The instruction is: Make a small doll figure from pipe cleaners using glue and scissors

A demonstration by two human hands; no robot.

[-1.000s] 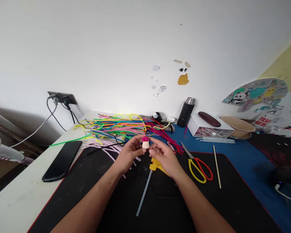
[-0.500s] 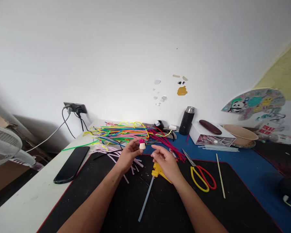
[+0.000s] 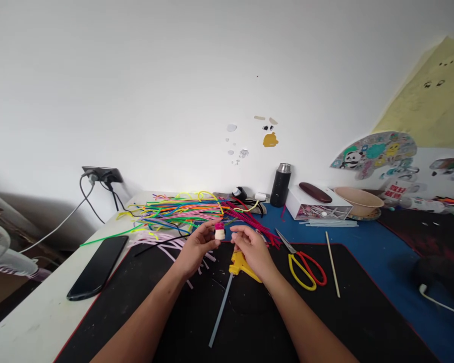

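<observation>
My left hand (image 3: pixel 194 250) pinches a small cream and magenta figure (image 3: pixel 220 234) with dark spots at its side, held upright between thumb and fingers. My right hand (image 3: pixel 251 250) hovers just right of the figure, apart from it, its fingers curled in towards the thumb. Whatever lies between those fingertips, if anything, is too small to make out. Below the right hand a yellow glue gun (image 3: pixel 238 263) rests on the black mat (image 3: pixel 189 322), partly covered by that hand. A long translucent glue stick (image 3: pixel 220 310) juts from its rear towards me.
Colourful pipe cleaners (image 3: pixel 181 209) lie heaped behind my hands. Scissors (image 3: pixel 300 262) and a wooden stick (image 3: pixel 333 264) lie to the right. A phone (image 3: pixel 98 267) is at left. A black thermos (image 3: pixel 280 186), a white box (image 3: pixel 321 201) and a bowl (image 3: pixel 359 200) stand along the wall.
The view has turned a little to the right, so the scene sits further left. My right hand's fingers look slightly more curled; the left still holds the small figure.
</observation>
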